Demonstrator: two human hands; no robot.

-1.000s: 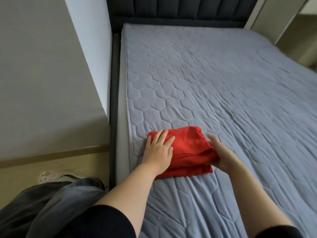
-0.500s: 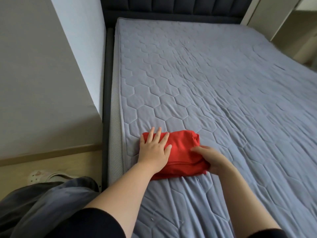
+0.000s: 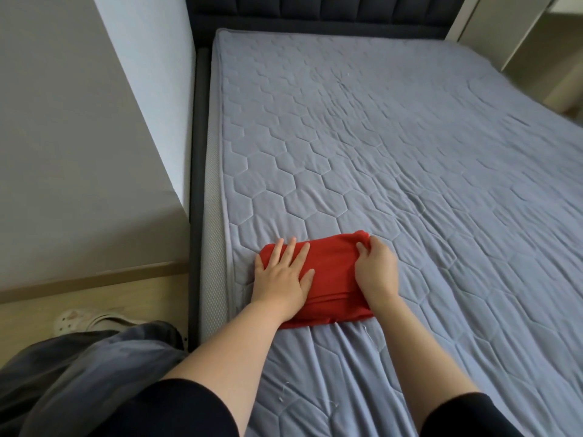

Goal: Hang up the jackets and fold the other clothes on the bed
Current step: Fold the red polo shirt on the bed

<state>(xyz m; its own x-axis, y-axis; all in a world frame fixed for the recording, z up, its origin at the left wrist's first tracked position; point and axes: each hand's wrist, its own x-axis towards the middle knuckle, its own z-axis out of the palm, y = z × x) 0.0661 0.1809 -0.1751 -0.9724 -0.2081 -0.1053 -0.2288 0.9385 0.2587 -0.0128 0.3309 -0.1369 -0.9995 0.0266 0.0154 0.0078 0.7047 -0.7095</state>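
Moved onto the red garment (image 3: 331, 263), right hand (image 3: 377, 272) seemingly pinches it; left hand (image 3: 282, 275) flat, fingers spread.

The bed (image 3: 410, 152) is wearing a matt grey quilted cloth stitched in hexagons, wrinkling near the folded red garment (image 3: 331, 272), a soft matt knit. The headboard (image 3: 315, 7) is showing dark padded upholstery. The floor (image 3: 94, 298) is looking like pale smooth wood.

Grey wall (image 3: 63, 137), wood floor (image 3: 94, 298) — dark padded headboard (image 3: 315, 7), daylight
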